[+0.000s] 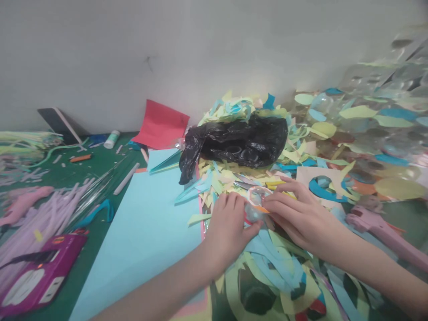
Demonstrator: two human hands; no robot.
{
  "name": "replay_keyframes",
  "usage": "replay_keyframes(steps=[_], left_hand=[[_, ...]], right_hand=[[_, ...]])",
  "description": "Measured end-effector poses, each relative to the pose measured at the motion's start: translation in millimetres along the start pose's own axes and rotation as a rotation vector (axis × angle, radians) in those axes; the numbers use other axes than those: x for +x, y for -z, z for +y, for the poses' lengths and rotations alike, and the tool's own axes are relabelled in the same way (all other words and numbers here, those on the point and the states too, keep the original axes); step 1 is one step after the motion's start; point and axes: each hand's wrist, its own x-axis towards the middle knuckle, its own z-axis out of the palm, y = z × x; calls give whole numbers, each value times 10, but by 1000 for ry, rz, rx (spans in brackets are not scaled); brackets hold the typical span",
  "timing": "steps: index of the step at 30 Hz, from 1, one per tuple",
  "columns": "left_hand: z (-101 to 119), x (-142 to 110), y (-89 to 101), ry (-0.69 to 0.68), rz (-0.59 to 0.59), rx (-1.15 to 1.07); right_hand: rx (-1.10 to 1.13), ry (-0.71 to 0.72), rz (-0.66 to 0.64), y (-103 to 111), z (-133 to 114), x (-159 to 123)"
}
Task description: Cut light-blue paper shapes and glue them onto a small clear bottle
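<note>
Plastic (254,215), apparently cup-shaped, is held between left hand (228,227) and right hand (298,214).

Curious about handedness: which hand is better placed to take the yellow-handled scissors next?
Probably the right hand: it lies close beside the yellow handles; the left hand is farther away.

Pretty sure this is a craft corner, though home or classroom, I can't tell. Green bench (96,156) against a plain wall (200,53), paper scraps (247,107) everywhere, blue card (160,227), scissors (245,184), plus what look like pink glue guns (384,227) either side.
</note>
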Motion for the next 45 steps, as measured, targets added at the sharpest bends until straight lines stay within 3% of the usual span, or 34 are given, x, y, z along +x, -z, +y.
replay_keyframes(steps=[13,24,36,45], left_hand=[[18,8,9,17,-18,3],[10,13,-3,30,-27,-35],[0,-1,7,25,-27,-73],[-5,-5,1,19,-36,-57]], right_hand=[[-103,20,-12,-68,-20,-58],[-138,49,85,-83,-35,-34],[43,-231,6,-90,-19,-10],[53,-253,-21,-71,-14,-2]])
